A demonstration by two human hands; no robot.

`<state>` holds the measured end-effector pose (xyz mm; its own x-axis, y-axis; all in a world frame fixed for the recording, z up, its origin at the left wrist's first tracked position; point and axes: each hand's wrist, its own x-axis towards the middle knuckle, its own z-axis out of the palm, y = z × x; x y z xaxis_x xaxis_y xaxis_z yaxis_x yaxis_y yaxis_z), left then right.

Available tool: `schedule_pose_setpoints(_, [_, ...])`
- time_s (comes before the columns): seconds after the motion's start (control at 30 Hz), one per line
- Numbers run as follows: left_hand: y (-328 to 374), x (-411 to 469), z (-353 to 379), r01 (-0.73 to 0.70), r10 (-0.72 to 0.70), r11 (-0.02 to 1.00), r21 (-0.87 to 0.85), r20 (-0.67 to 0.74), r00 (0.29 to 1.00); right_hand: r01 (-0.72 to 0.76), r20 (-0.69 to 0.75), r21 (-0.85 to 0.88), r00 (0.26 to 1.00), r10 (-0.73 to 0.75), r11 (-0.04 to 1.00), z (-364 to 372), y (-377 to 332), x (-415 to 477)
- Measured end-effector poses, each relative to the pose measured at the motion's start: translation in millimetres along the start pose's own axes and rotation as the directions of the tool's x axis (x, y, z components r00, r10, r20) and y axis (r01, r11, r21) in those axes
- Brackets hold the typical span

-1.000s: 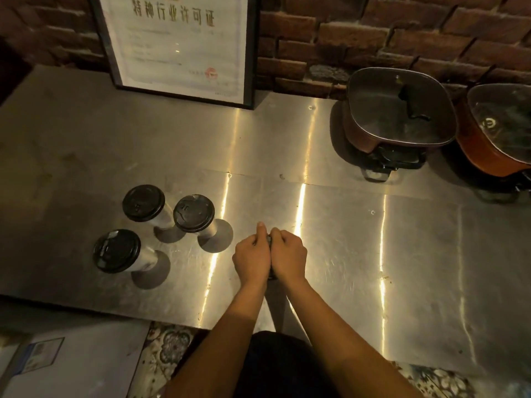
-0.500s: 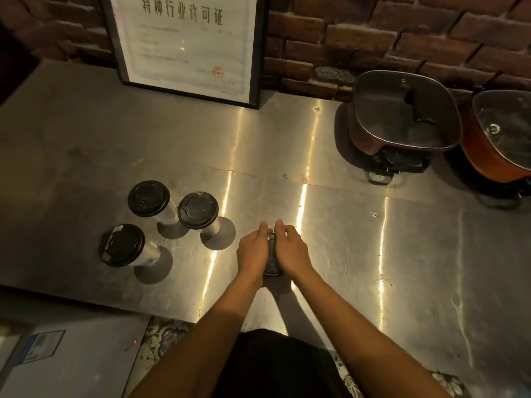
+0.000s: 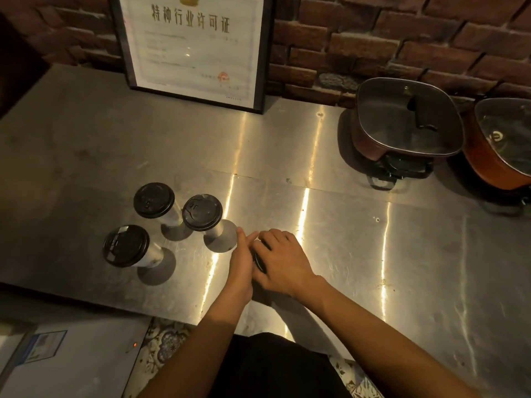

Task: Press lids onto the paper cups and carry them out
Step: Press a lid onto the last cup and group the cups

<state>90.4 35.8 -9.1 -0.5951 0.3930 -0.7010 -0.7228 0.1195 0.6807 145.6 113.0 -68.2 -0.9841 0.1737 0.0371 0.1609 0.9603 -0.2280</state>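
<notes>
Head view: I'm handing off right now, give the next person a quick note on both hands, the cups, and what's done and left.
Left hand and right hand are closed together around a fourth cup near the counter's front edge; only a sliver of its black lid shows, so the seating can't be confirmed.
Three lidded cups stand upright to the left: back cup, middle cup, front cup.
Done: those three lids are on.
Left: finish pressing the fourth lid, then carry all the cups out.
</notes>
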Motion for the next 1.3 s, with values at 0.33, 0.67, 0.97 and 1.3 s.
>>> schedule_pose_setpoints(0.33, [-14.4,12.4,-1.8,0.048,-0.045,0.998,0.038,-0.082,0.996,-0.06,-0.007,0.03,0.998,0.061,0.998,3.0,-3.5,1.8])
schedule_pose_setpoints(0.67, [15.5,21.2,-45.0,-0.122,0.096,0.85,0.513,0.077,0.992,-0.456,0.226,0.887,0.565,0.794,0.072,-52.1,26.7,-16.7])
schedule_pose_setpoints(0.97, [58.4,-14.8,-44.1,-0.28,0.178,0.843,0.46,0.254,0.951,-0.243,0.296,0.952,0.561,0.773,-0.188,-105.4,8.8,-31.0])
schedule_pose_setpoints(1.3, [68.7,-37.4,-51.7,-0.431,0.268,0.798,0.421,0.394,0.879,-0.175,0.245,0.969,0.59,0.769,-0.175,-126.5,-1.4,-37.7])
